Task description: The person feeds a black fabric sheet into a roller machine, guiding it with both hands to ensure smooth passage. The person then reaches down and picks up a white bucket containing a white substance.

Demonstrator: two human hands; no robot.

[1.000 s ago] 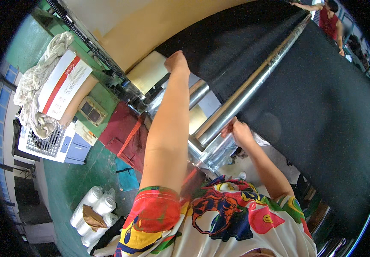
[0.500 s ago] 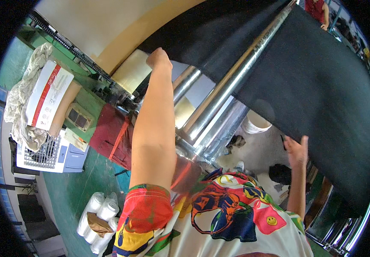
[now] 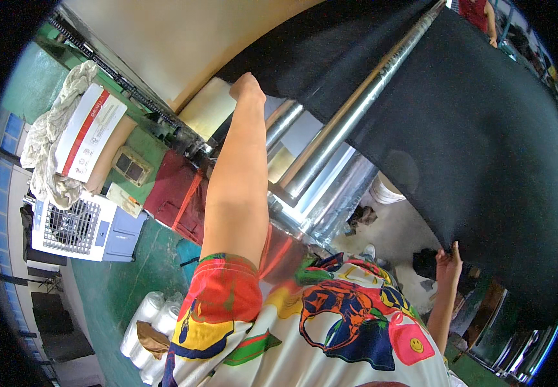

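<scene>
A wide black sheet of material (image 3: 479, 148) passes over a long shiny metal roller (image 3: 363, 106) and spreads out to my right. My left arm is stretched far forward, and my left hand (image 3: 248, 88) is closed at the near edge of the sheet beyond the rollers; its fingertips are hidden. Lower down on the right, my right hand (image 3: 448, 263) pinches the sheet's edge between thumb and fingers, and the cloth draws to a small point there. Shorter metal rollers (image 3: 284, 121) lie below the long one, partly covered by the sheet.
A white bucket (image 3: 385, 189) stands on the floor under the sheet. To the left are a white carton (image 3: 91, 132), a crumpled cloth (image 3: 50, 158), an air cooler (image 3: 72, 226) and wrapped white rolls (image 3: 146, 322). Another person (image 3: 479, 16) stands at the far right end.
My right hand has moved down from beside the sheet and closed on its edge. My left hand stays at the far edge. The view has shifted slightly.
</scene>
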